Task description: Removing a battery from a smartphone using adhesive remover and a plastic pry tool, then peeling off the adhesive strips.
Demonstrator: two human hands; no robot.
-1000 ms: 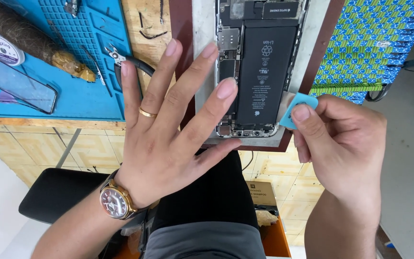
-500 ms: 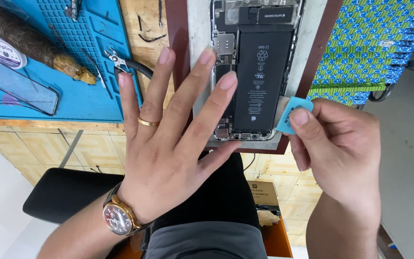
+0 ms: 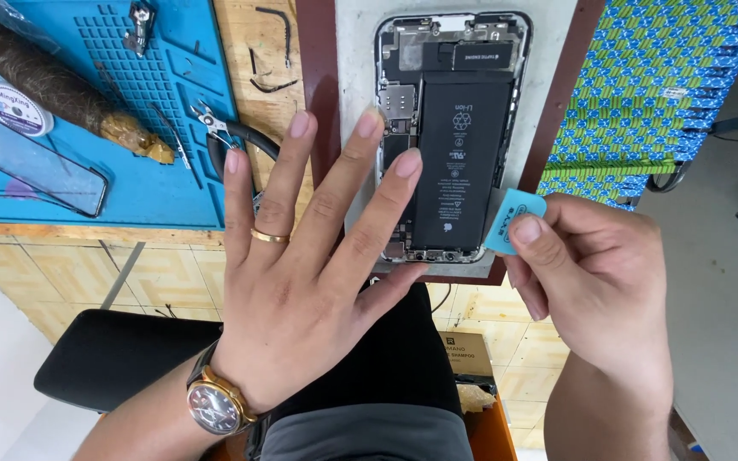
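Observation:
An opened phone (image 3: 463, 128) with its black battery showing lies on a grey pad (image 3: 356, 68) set in a dark red frame. My left hand (image 3: 309, 273) is spread flat, fingers apart, with its fingertips resting on the phone's left edge and the pad; it wears a gold ring and a wristwatch. My right hand (image 3: 595, 282) pinches a small light-blue plastic pick (image 3: 512, 220) between thumb and forefinger, just off the phone's lower right corner.
A blue work mat (image 3: 130, 111) at the left carries a glass screen panel (image 3: 27, 162), small cutters (image 3: 224, 132), a metal part and a brown brush. A green and blue woven seat (image 3: 651, 94) lies right. A black stool (image 3: 121, 358) is below.
My left hand has shifted slightly left, uncovering more of the phone. My right hand with the pick has stayed beside the phone's lower right corner.

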